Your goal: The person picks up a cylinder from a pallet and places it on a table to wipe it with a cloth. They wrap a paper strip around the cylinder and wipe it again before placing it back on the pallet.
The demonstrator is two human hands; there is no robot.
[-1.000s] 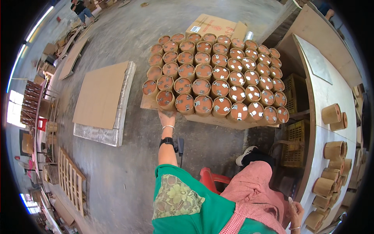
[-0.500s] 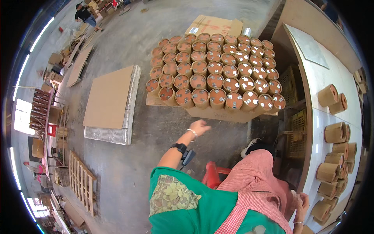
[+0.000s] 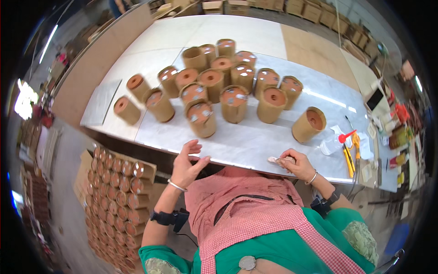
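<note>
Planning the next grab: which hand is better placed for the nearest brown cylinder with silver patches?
Probably the left hand: it is open, looks empty, and is just short of that brown cylinder. The right hand is farther away and pinches a small whitish piece.

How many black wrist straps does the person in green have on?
2. The left strap sits up the forearm from the left hand; the right strap sits likewise behind the right hand. Neither appears hidden.
</note>
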